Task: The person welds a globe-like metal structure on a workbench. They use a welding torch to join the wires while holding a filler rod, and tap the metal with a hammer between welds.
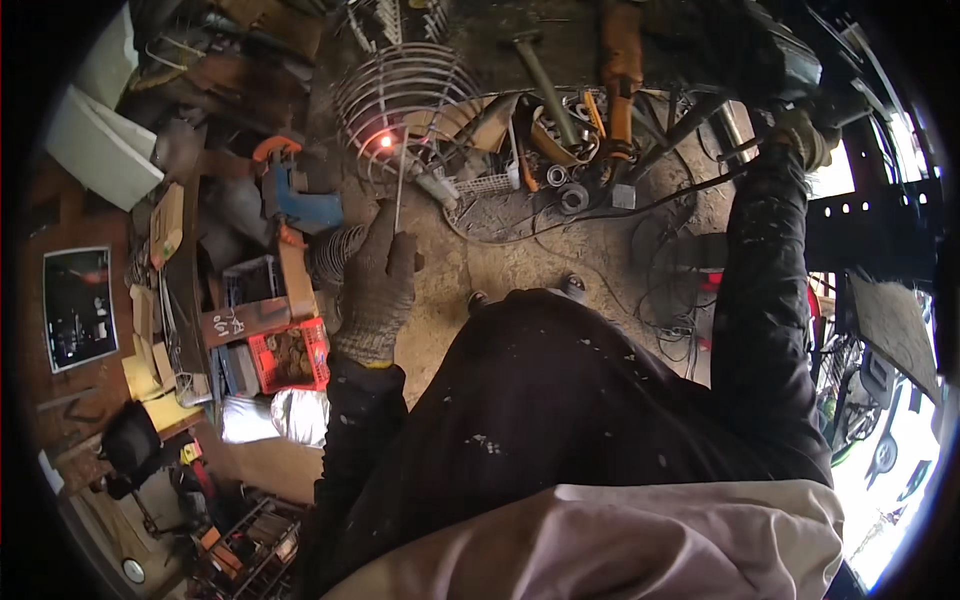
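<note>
My left hand (378, 290), in a grey knitted glove, is closed around a thin metal rod (401, 190). The rod points away from me, and its far end reaches the round wire cage (410, 75) of curved bars. Close beside that end, a small spot (387, 141) on the cage glows orange-red. My right hand (803, 140), also gloved, is stretched out to the far right against dark metal equipment. Its fingers look curled, but what they grip is lost in the dark.
Beyond the floor's middle lie a hammer (545, 85), an orange power tool (621, 80), a white plastic basket (485, 184) and loose metal parts. A black cable (600, 215) crosses the floor. On the left stand a blue clamp-like tool (305, 208) and a red crate (290, 355).
</note>
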A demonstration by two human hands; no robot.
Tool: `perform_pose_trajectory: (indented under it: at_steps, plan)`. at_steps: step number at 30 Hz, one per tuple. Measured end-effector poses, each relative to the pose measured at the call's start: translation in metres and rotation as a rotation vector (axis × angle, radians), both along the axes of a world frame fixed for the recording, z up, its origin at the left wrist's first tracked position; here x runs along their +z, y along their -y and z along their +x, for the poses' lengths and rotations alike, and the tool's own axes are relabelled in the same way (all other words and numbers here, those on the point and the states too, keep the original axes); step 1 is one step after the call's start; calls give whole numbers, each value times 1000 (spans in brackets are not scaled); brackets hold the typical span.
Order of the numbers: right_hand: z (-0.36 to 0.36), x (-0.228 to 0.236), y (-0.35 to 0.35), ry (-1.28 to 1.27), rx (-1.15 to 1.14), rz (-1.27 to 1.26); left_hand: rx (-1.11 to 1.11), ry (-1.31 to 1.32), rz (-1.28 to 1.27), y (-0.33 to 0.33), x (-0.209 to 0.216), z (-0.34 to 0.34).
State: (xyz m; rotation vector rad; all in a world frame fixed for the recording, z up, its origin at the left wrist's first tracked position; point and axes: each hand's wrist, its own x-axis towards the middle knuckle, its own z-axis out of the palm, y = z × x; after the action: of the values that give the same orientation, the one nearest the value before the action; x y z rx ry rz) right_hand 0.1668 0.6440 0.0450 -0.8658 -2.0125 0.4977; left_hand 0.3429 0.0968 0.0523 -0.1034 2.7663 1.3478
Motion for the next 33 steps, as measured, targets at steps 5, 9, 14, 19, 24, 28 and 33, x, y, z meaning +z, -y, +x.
perform_pose_trajectory:
  at_steps: [5,9,14,19,24,28,33]
  plan:
    - [-6,-12,15,50,24,10,13,-14,48,20,-17,34]
    - [-6,-12,12,99,8,15,25,73,100,24,-13,42]
    - [-1,-13,8,186,-1,-1,3,40,89,38,-20,42]
    - [-1,-10,2,266,-23,-12,24,158,65,43,-13,40]
    - [3,-19,11,115,40,-3,50,88,133,56,-28,44]
    - [8,-23,26,-106,141,33,73,135,115,57,-26,49]
    - [18,-15,46,-89,179,7,57,157,78,54,-18,54]
